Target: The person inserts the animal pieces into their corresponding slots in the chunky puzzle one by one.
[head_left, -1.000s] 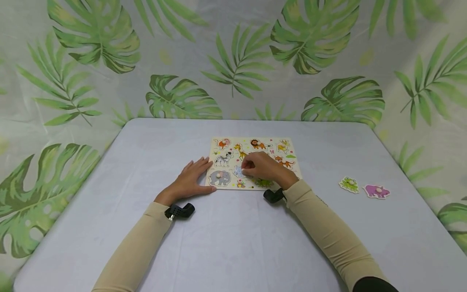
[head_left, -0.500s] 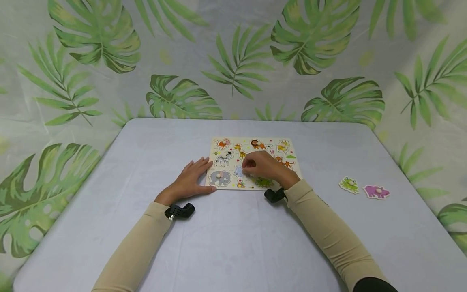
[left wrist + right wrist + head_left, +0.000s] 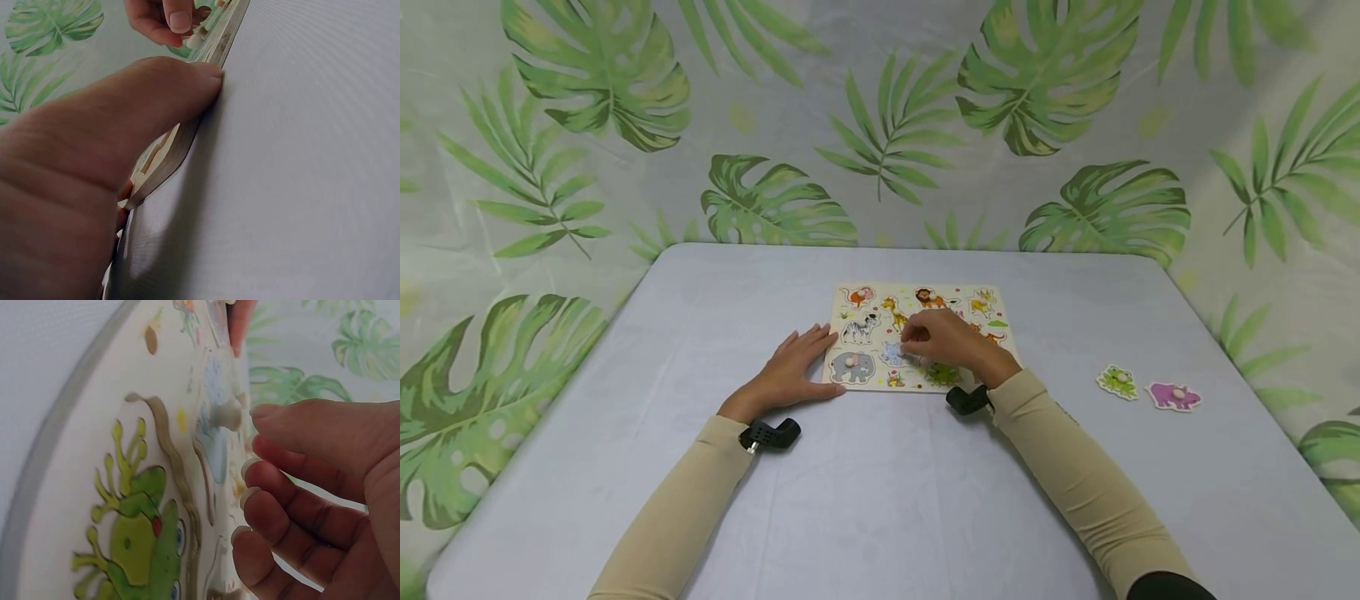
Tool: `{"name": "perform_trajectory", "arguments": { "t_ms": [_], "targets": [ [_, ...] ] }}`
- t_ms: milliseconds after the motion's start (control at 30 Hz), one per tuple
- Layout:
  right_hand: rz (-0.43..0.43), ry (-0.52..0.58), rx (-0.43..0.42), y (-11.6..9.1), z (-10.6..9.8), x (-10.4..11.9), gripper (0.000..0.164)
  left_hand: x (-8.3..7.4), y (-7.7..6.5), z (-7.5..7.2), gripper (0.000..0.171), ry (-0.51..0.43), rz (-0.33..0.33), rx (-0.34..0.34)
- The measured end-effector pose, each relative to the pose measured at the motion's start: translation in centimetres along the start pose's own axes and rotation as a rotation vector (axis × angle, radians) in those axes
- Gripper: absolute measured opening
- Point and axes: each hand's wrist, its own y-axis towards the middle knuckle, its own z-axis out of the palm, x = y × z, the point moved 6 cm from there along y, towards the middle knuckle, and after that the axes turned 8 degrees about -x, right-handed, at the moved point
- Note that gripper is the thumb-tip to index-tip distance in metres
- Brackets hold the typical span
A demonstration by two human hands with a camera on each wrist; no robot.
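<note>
A wooden knob puzzle board [image 3: 917, 387] with animal pictures lies on the table. My left hand [image 3: 790, 367] rests at its near left corner, the thumb [image 3: 169, 90] along the front edge and the fingers along the left side. A light blue animal piece [image 3: 891, 353] lies in the board's lower middle; its pale knob [image 3: 226, 415] stands up just in front of my right thumb tip. Loosely bent, my right hand [image 3: 951, 340] hovers over the board with a small gap between its fingertips and that knob. A grey elephant piece [image 3: 852, 367] sits at the near left.
To the right on the white-covered table [image 3: 880, 500] lie a loose green frog piece [image 3: 1117, 382] and a purple hippo piece [image 3: 1174, 396]. A green frog picture [image 3: 134, 540] shows in a cutout of the board. Leaf-patterned cloth [image 3: 880, 150] hangs behind.
My right hand has drawn slightly right and up, its fingertips coming away from the blue piece's knob, so more of that piece shows. My left hand has stayed put.
</note>
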Motion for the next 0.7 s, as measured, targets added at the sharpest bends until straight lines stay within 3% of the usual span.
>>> {"name": "perform_trajectory", "arguments": {
  "t_ms": [700],
  "targets": [
    [-0.005,-0.006,-0.11,-0.1,-2.8,0.5,0.01,0.1,0.0,0.0,0.094,-0.012,0.014,-0.01]
  ]
}}
